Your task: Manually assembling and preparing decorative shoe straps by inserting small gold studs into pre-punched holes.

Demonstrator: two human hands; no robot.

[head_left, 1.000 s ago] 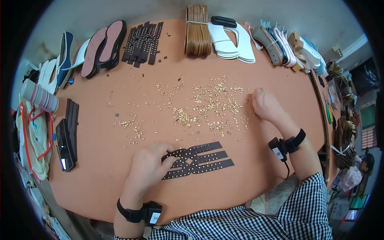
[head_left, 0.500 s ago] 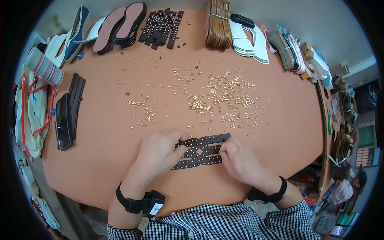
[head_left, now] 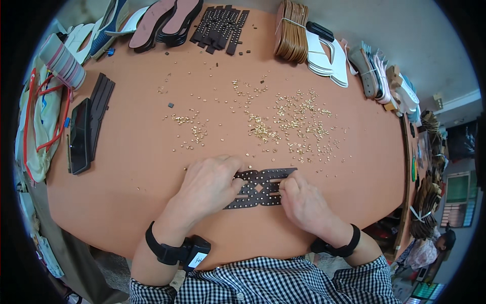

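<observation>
A dark studded sandal strap piece (head_left: 257,198) lies at the near middle of the table, with slits at both sides and a diamond-shaped hole in its centre. My left hand (head_left: 208,178) grips its left end, thumb and fingers closed over the edge. At the other end my right hand (head_left: 302,198) is closed in a pinch on the strap piece; its fingertips are partly hidden. Beyond both hands, small gold studs (head_left: 263,129) are strewn across the table.
More studded straps (head_left: 220,26) lie in a pile at the back, beside pink-topped soles (head_left: 152,23). Bundled brown insoles (head_left: 292,33) and white cut pieces (head_left: 324,63) stand back right. On the left are a black phone (head_left: 80,136), dark strips (head_left: 100,109) and a red-handled bag (head_left: 43,121).
The view has shifted, so the table's contents sit a little differently in it. Both hands keep their hold on the strap piece, which lies slightly straighter.
</observation>
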